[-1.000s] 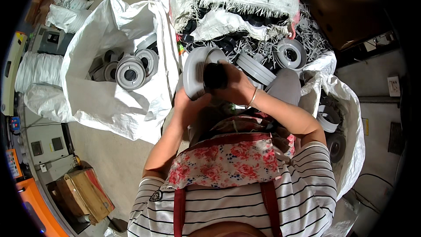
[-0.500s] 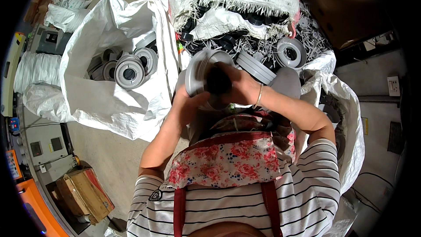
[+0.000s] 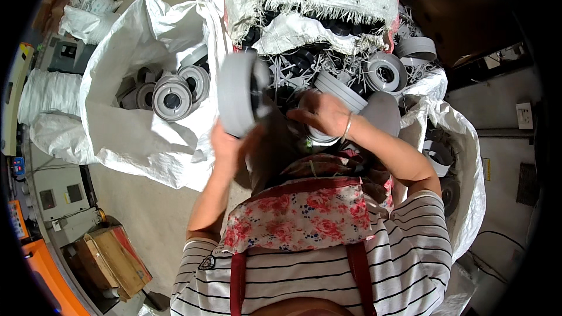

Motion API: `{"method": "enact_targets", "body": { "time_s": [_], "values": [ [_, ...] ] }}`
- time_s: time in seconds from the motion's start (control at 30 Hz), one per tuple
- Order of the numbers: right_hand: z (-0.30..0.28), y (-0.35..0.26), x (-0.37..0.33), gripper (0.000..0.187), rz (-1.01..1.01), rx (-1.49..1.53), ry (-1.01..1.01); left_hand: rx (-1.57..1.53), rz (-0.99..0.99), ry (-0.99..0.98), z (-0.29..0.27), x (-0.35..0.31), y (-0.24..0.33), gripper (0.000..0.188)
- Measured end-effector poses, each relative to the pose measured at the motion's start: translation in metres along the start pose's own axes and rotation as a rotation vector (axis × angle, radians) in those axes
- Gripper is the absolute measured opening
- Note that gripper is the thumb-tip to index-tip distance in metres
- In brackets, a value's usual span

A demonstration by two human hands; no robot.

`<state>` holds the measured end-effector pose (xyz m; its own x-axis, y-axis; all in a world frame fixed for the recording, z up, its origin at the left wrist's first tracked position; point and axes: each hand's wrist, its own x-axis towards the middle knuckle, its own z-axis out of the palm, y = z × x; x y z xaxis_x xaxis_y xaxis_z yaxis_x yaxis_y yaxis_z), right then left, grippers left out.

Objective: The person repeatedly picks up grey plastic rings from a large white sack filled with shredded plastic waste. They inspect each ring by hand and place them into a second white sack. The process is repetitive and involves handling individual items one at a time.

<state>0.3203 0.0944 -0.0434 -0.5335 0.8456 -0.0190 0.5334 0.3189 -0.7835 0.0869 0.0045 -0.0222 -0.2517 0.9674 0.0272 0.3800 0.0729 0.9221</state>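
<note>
Left hand (image 3: 227,145) center frame, fingers clamped on a gray ring part (image 3: 235,96), ring blurred, upright on edge, just right of the open white sack (image 3: 146,149) at left. Right hand (image 3: 325,116) right of center, apart from that ring, fingers curled; can't tell if gripping anything. Ribbed gray part (image 3: 342,92) just beside it. Gray wheel-like parts (image 3: 162,100) inside sack.
</note>
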Motion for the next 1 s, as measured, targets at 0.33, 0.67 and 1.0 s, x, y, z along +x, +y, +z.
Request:
{"method": "enact_targets", "body": {
  "time_s": [0.33, 0.67, 1.0],
  "values": [
    [-0.014, 0.020, -0.017, 0.045, -0.265, -0.632, -0.042, -0.546, -0.068, -0.160, -0.001, 0.021, -0.001, 0.071],
    [-0.016, 0.014, 0.056, 0.023, 0.147, 0.105, 0.116, -0.407, -0.245, -0.003, -0.002, 0.025, -0.044, 0.055],
    [0.053, 0.155, 0.153, 0.028, 0.468, -0.376, 0.089, 0.567, 0.426, -0.403, 0.000, 0.012, -0.027, 0.085]
  ]
}}
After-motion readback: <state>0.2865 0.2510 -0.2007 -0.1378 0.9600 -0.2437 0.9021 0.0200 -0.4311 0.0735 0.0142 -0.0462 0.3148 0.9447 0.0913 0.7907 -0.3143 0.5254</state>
